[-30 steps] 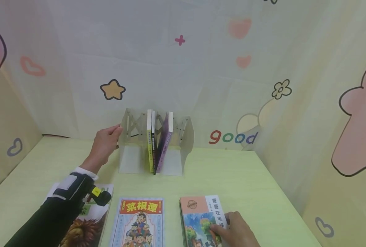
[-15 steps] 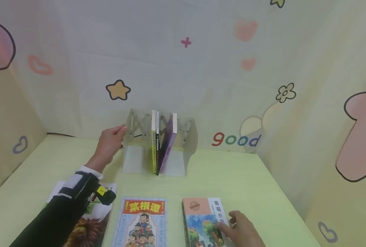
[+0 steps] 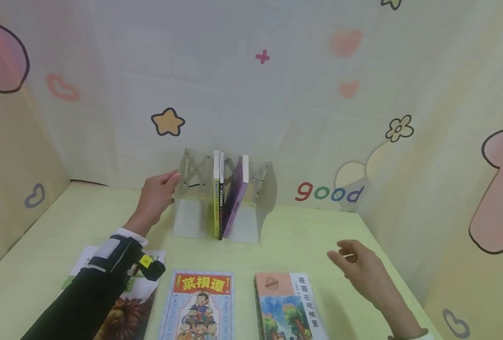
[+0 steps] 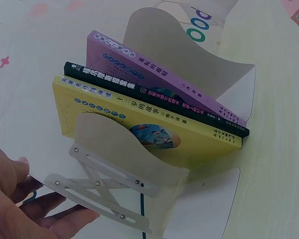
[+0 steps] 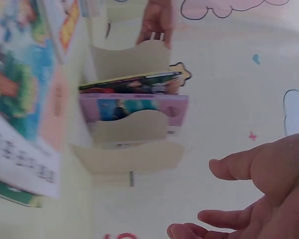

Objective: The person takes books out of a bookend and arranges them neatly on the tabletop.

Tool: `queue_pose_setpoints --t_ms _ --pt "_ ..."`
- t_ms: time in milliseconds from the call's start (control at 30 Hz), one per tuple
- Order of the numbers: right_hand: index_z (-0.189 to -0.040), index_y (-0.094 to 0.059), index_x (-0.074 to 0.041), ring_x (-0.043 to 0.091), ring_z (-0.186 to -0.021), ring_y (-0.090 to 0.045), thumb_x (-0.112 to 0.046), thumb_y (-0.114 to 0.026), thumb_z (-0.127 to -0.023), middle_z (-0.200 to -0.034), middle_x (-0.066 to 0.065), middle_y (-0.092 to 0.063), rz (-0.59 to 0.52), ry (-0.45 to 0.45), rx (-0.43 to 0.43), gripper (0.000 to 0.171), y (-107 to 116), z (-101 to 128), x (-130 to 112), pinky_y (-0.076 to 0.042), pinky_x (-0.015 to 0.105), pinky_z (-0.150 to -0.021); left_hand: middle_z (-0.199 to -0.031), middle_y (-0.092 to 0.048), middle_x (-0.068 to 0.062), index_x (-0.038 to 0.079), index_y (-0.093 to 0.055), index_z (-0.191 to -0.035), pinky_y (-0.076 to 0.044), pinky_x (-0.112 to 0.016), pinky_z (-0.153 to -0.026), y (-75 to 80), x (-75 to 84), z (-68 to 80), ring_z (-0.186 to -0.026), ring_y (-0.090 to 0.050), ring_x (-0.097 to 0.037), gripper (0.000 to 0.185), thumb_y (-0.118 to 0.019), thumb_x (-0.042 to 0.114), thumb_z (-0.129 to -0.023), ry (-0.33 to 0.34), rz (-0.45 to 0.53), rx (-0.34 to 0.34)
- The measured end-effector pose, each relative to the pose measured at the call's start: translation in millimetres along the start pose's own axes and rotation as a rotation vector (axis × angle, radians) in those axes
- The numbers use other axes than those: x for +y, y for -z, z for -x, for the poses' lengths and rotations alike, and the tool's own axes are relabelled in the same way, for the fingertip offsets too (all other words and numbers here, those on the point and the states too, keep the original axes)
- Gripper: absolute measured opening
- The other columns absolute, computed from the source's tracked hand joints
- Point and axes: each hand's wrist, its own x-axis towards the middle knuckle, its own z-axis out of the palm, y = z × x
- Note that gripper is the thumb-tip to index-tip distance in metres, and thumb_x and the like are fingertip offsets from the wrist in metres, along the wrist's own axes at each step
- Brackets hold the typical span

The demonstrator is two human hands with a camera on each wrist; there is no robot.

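While my left hand (image 3: 155, 198) grips the book rack's (image 3: 266, 198) left end at the table's back, my right hand (image 3: 359, 271) hovers empty beside the orange-topped book (image 3: 285, 302), which I judge needs grasping next.

Black left sleeve (image 3: 77, 302), white cuff, yellow-tagged wrist camera (image 3: 149, 267)

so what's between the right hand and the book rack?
Head view: only bare table between the right hand and the book rack.
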Motion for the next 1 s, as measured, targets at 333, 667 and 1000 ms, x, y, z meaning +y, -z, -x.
queue_pose_setpoints --t_ms 333,667,1000 --pt "-0.141 -0.051 0.008 0.034 -0.106 -0.064 -0.037 -0.064 -0.104 -0.122 0.022 -0.064 0.073 0.231 0.076 0.06 24.4 -36.6 -61.2 -0.059 0.041 -0.081 -0.157 -0.045 -0.019 0.009 -0.044 -0.156 -0.049 -0.05 -0.106 0.3 -1.2 0.0 -0.14 -0.047 -0.036 0.051 -0.048 0.033 -0.111 0.01 0.004 0.009" --pt "-0.142 -0.051 0.007 0.037 -0.113 -0.061 -0.033 -0.061 -0.105 -0.125 0.024 -0.063 0.03 0.299 0.041 0.056 -1.1 -70.9 -114.5 -0.055 0.051 -0.092 -0.155 -0.047 -0.016 0.01 -0.048 -0.153 -0.051 -0.048 -0.104 -4.2 -2.7 -1.1 -0.136 -0.049 -0.031 0.049 -0.05 0.033 -0.11 0.015 0.026 0.059" --pt "-0.145 -0.048 0.002 0.034 -0.108 -0.062 -0.038 -0.064 -0.103 -0.128 0.02 -0.062 -0.044 0.262 -0.003 0.06 -50.9 -100.9 -147.6 -0.059 0.045 -0.088 -0.157 -0.044 -0.015 0.012 -0.047 -0.154 -0.053 -0.042 -0.098 -4.5 -3.3 -0.2 -0.137 -0.048 -0.029 0.048 -0.048 0.034 -0.111 0.017 -0.019 0.066"
